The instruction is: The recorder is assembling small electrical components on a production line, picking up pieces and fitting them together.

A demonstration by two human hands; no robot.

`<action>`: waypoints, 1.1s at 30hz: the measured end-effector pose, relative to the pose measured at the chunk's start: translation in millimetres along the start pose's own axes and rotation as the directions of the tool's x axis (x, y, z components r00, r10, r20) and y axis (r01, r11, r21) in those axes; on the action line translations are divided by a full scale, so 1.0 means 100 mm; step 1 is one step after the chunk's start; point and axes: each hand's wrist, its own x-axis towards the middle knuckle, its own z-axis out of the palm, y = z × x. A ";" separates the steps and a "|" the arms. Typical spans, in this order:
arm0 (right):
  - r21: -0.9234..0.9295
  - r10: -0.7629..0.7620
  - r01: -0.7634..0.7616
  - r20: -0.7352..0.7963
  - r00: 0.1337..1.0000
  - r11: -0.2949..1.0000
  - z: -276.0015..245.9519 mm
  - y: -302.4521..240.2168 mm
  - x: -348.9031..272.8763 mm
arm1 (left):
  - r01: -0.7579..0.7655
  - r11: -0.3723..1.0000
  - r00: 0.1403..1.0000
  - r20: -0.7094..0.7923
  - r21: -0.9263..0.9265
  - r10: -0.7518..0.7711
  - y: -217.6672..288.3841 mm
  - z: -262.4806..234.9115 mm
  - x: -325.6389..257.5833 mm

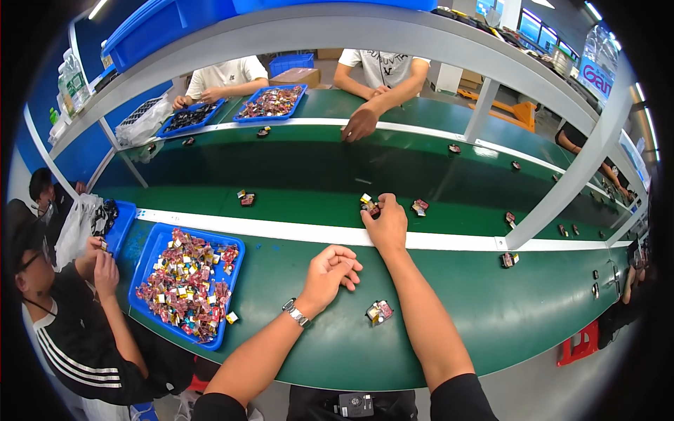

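My right hand [388,223] reaches over the white rail onto the green belt. Its thumb and fingers close round a small electronic assembly [368,203] with a dark part and a white-and-yellow tab. My left hand [328,276], with a metal watch at the wrist, hovers over the green worktop. Its fingers are loosely bent and somewhat apart, with nothing visible in them. Between my forearms, a similar red-and-black assembly [379,312] rests on the worktop. Just right of my right hand, another assembly [420,206] sits on the belt.
To the left, a blue tray [239,281] is heaped with small red circuit boards. A co-worker [77,316] sits beyond it. Across the belt, a person's hand [359,125] reaches in. A white rail [316,232] borders the belt, and a grey post [562,182] rises at right.
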 end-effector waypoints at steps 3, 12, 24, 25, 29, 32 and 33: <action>0.403 -0.060 0.022 0.081 0.995 0.915 -0.27 -0.01 -0.25 | 0.072 0.997 0.997 -0.019 0.007 -0.072 0.05 -0.06 -0.02; 0.419 -0.392 0.216 0.397 0.830 0.882 -1.19 -0.24 -0.92 | 0.255 0.962 0.890 0.365 0.101 -0.274 0.14 -0.20 -0.02; 0.236 -0.413 0.397 0.019 0.911 0.887 -0.95 -0.30 -0.96 | 0.229 0.952 0.950 0.258 -0.202 -0.174 0.13 0.02 -0.09; 0.234 -0.411 0.396 0.019 0.911 0.888 -0.96 -0.31 -0.96 | 0.231 0.952 0.949 0.261 -0.202 -0.175 0.13 0.01 -0.08; 0.196 -0.413 0.404 0.006 0.911 0.894 -0.93 -0.32 -0.97 | 0.220 0.954 0.952 0.258 -0.203 -0.165 0.15 -0.01 -0.09; 0.122 -0.431 0.428 0.000 0.902 0.896 -0.95 -0.32 -0.98 | 0.222 0.966 0.947 0.266 -0.131 -0.181 0.14 -0.02 -0.08; 0.073 -0.432 0.430 0.004 0.902 0.900 -0.96 -0.33 -0.98 | 0.221 0.966 0.947 0.264 -0.132 -0.181 0.14 -0.02 -0.08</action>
